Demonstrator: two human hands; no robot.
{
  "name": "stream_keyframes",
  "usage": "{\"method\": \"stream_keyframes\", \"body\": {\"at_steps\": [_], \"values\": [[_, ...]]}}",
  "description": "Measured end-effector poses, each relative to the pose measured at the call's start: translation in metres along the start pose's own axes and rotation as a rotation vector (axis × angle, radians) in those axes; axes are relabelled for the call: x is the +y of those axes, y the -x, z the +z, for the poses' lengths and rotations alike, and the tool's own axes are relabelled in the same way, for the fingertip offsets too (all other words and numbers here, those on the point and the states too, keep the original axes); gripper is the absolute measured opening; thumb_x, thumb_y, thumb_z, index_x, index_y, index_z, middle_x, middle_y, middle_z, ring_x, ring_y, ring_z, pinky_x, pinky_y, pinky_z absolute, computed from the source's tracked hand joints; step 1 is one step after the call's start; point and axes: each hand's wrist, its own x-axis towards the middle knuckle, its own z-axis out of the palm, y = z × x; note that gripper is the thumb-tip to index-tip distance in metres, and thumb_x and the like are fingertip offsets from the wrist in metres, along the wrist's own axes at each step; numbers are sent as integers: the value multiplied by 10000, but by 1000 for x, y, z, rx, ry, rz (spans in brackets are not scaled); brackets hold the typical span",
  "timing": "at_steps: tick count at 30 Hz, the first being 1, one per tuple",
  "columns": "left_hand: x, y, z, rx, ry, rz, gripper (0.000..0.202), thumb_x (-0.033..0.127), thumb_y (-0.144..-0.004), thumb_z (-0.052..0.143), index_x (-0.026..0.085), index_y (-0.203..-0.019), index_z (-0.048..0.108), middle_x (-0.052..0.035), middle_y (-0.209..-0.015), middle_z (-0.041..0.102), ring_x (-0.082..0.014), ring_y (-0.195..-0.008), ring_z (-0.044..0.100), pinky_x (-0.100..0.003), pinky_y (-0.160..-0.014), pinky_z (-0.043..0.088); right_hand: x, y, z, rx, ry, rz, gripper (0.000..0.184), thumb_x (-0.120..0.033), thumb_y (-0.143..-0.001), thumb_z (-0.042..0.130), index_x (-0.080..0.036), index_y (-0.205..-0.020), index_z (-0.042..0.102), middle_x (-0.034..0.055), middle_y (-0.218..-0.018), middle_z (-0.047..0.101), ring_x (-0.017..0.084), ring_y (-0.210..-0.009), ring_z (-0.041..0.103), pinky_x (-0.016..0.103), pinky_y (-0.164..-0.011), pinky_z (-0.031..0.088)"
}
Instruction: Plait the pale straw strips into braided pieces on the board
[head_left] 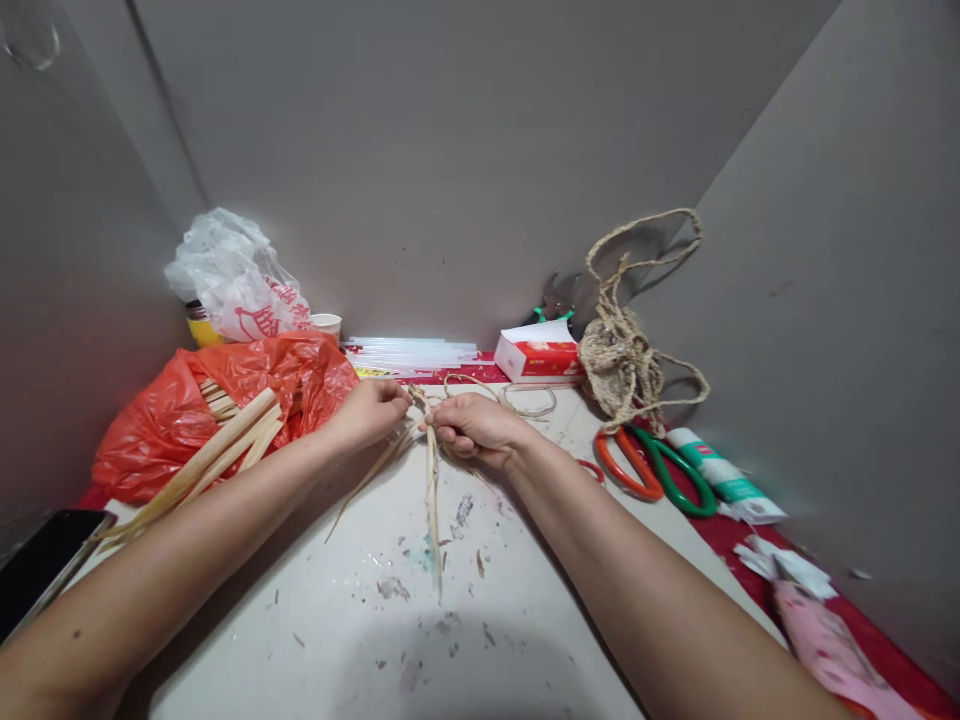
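Note:
Both my hands meet over the middle of the white board. My right hand [476, 428] is closed, thumb and fingers pinching pale plant-fibre strips [432, 485] at a knotted top; one strip hangs down toward the board. My left hand [371, 410] is just left of it, thumb and fingertips pressed together near the knot. What is between those fingertips is too small to make out. A thin strand [367, 485] trails down and left below my left hand. Behind my right hand a thin twisted cord [480, 379] curves across the board.
Left stands a red plastic bag [161, 430] with fibre strips [225, 450], beside a phone [49, 560]. Behind are a clear bag [232, 270], paper cup [327, 323] and translucent sticks [412, 352]. Right lie a red-white box [544, 355], braided rope [619, 370] and scissors with orange-green handles [679, 475].

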Motion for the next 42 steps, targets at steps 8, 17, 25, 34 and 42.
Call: {"method": "stream_keyframes", "body": {"at_steps": [8, 17, 25, 34, 42], "values": [[-11, 4, 19, -304, 286, -193, 107, 209, -722, 485, 173, -628, 446, 59, -506, 406, -28, -348, 248, -183, -355, 132, 8, -4, -12, -106, 172, -25, 217, -191, -704, 554, -152, -510, 464, -51, -344, 416, 24, -264, 278, 154, -292, 152], [-17, -1, 21, -144, 80, -117, 140, 202, -705, 485, 155, -579, 522, 57, -423, 368, -47, -357, 268, -216, -388, 153, 3, 5, -5, -42, 457, -61, 125, -171, -716, 520, -141, -595, 532, -51, -371, 445, 34, -280, 288, 179, -312, 165], [-16, -4, 12, -308, 36, -201, 191, 303, -720, 534, 185, -599, 445, 83, -416, 270, -47, -333, 184, -221, -364, 94, 8, 2, -5, -18, 718, -173, 189, -156, -711, 484, -163, -523, 472, -38, -412, 491, 45, -305, 350, 186, -333, 239], [-22, -3, 16, -223, 13, -136, 173, 268, -732, 529, 177, -605, 455, 82, -414, 310, -43, -341, 216, -207, -372, 122, 4, 6, -3, -28, 774, -159, 190, -192, -739, 518, -152, -555, 488, -29, -455, 517, 43, -323, 376, 177, -343, 256], [-29, -5, 20, -174, -14, -5, 212, 263, -704, 540, 159, -543, 450, 71, -459, 349, -38, -405, 258, -193, -415, 180, -3, 11, -9, 3, 706, -49, 125, -180, -739, 522, -136, -623, 533, 33, -556, 641, 37, -317, 349, 177, -333, 236]]}}
